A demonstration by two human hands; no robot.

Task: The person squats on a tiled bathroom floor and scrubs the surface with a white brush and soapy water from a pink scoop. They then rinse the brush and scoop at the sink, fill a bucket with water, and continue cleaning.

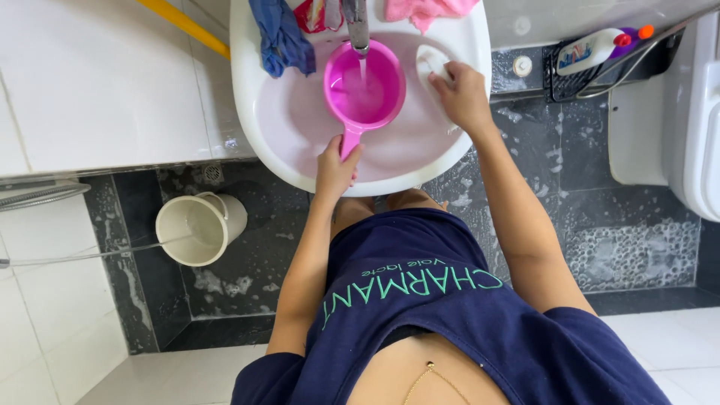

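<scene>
Two hands work in the white sink (300,127). Left hand (334,166) has its fingers clenched around the handle of the pink scoop (364,90), whose long axis runs twelve to six, bowl under the running tap (357,22), handle pointing to six. Right hand (461,94), at three o'clock of the scoop, grasps a white soap bar (431,61) on the rim.

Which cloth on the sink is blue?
The blue cloth is the one draped over the sink's back rim on the left side of the tap. The cloth on the other side is pink.
</scene>
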